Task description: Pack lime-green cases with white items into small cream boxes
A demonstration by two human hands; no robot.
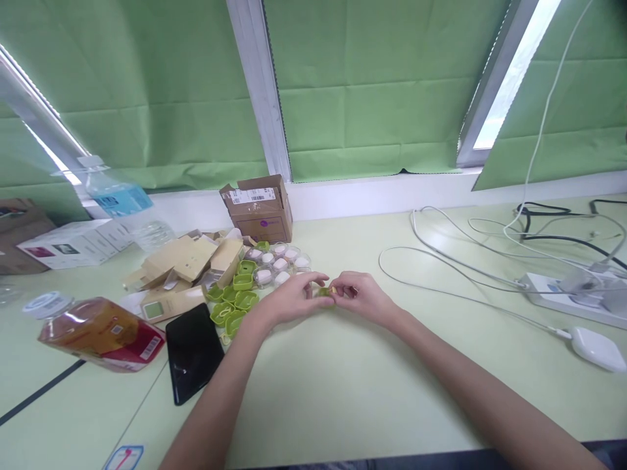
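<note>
Between my hands, low over the table, is a small green piece (324, 292), mostly covered by fingers; it looks like one of the green silicone cases nearby. My left hand (294, 300) curls thumb and fingers around its left side. With bent fingers pinched together, my right hand (361, 295) grips its right edge, where a small yellowish bit shows at the fingertips. Left of my left hand lie several open green cases (245, 300). Behind them sit clear round packs (280, 264) with pale pinkish-white contents.
Flattened cardboard packaging (196, 258), a brown box (262, 212), a black phone-like slab (194, 352), a tea-coloured bottle (105, 333) and a blue-labelled bottle (122, 199) stand or lie left. Cables, a white power strip (548, 292) and a white charger (597, 349) lie right.
</note>
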